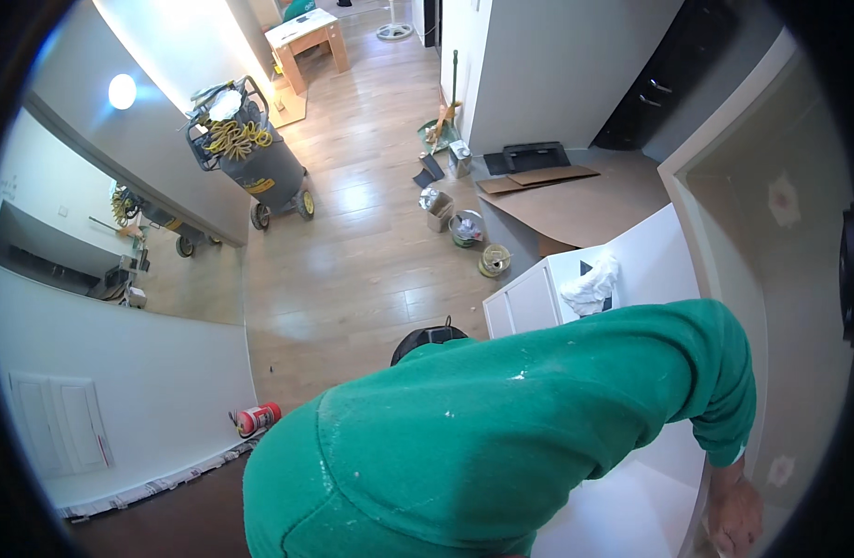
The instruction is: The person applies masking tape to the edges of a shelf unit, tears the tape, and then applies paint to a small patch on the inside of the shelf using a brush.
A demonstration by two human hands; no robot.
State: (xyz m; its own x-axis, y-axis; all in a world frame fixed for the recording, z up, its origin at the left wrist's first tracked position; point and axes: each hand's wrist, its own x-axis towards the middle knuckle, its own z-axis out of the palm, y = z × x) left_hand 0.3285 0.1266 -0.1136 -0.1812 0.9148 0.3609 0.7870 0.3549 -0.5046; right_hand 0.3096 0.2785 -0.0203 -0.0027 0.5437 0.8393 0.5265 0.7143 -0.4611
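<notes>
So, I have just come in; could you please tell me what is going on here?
One bare hand, probably the left, is low at the right, near a beige wall; whether it holds anything is unclear. Its green sleeve, marked with white specks, passes in front of a white cabinet, with a crumpled white bundle on it. A wheeled dark container stands farther off, a yellow coil on it.

Open floor beyond green sleeve

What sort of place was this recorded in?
Probably a home or similar interior under renovation: pale rough patches mark the wall at right, open tubs stand on the wood-look floor, and brown sheets lie beyond them.
</notes>
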